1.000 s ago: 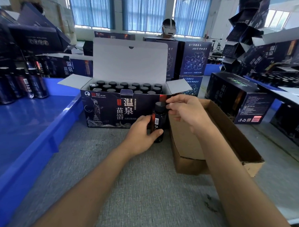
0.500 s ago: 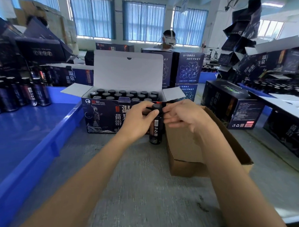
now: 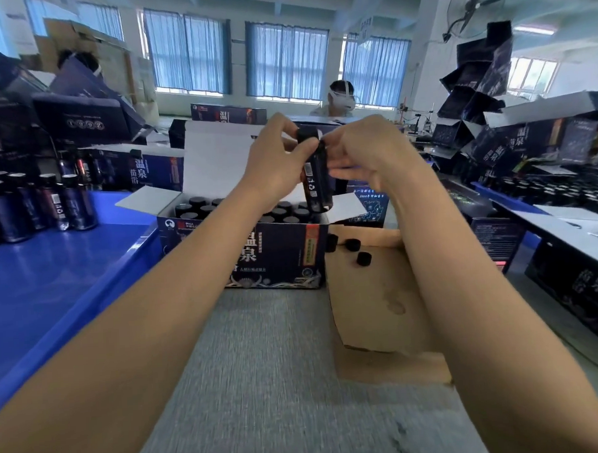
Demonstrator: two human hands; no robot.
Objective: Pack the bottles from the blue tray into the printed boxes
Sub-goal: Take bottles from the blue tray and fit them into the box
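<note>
I saw the left hand (image 3: 274,162) curled round the dark bottle (image 3: 318,187) and the right hand (image 3: 366,155) pinching it at the cap. The bottle stood roughly upright above the open printed box (image 3: 278,258), with the blue tray (image 3: 53,281) to its left.

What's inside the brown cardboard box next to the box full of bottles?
A few loose black caps lie near the far end of the cardboard box; the rest of the floor that shows is bare. The right forearm covers its right side, so anything there is hidden.
</note>
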